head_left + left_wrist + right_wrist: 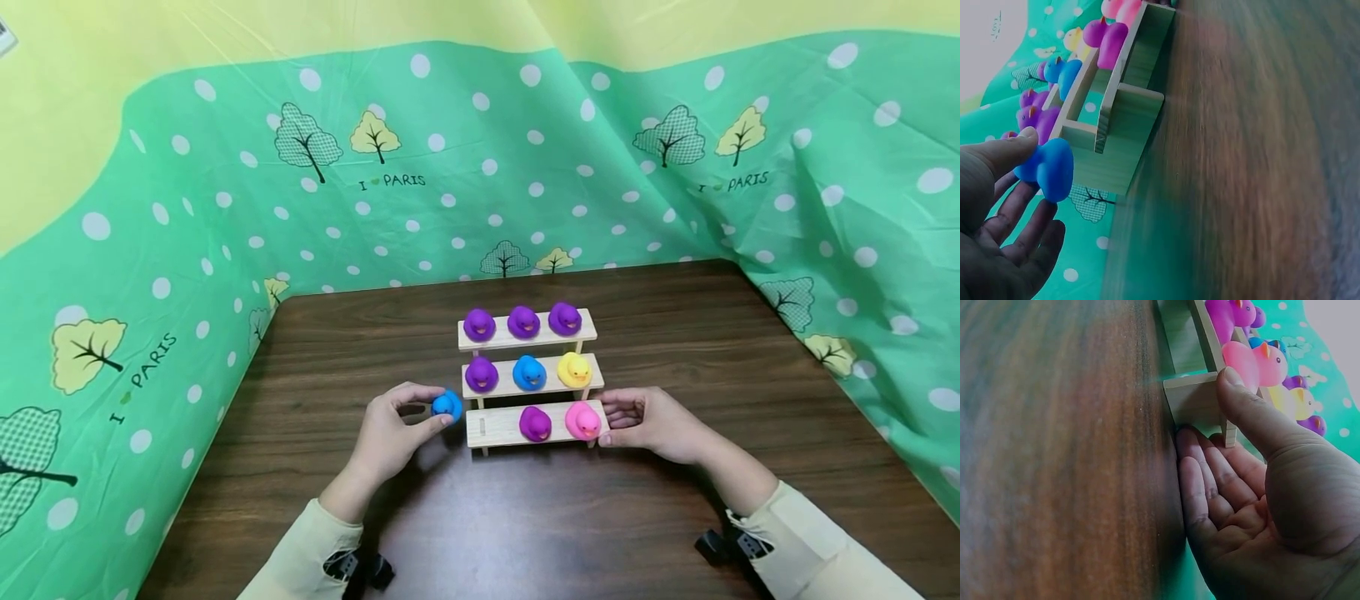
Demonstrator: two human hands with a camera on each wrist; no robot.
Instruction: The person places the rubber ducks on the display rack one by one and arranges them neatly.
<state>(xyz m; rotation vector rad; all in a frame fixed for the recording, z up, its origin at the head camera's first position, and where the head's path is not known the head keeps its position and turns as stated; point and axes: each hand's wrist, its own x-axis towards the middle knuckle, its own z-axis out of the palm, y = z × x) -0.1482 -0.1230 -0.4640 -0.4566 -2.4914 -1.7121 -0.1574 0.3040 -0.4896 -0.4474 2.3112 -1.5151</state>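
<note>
My left hand (393, 427) pinches a blue rubber duck (447, 406) between thumb and fingers, just off the left end of a three-step wooden stand (495, 428). At the stand's other end is my right hand (654, 425); its thumb lies on the lowest board's end and its fingers bend in below. On that board sit a magenta duck (536, 424) at mid-length and a pink duck (582, 421) on the right. The middle step bears a purple duck (481, 375), another blue duck (529, 373) and a yellow duck (574, 370). Three purple ducks (523, 322) line the top step.
A dark wood-grain table (487, 525) carries the stand. Green and yellow cloth (450, 167) with white dots and printed trees rises behind the table and along both sides. Each sleeved wrist wears a small black camera (716, 547).
</note>
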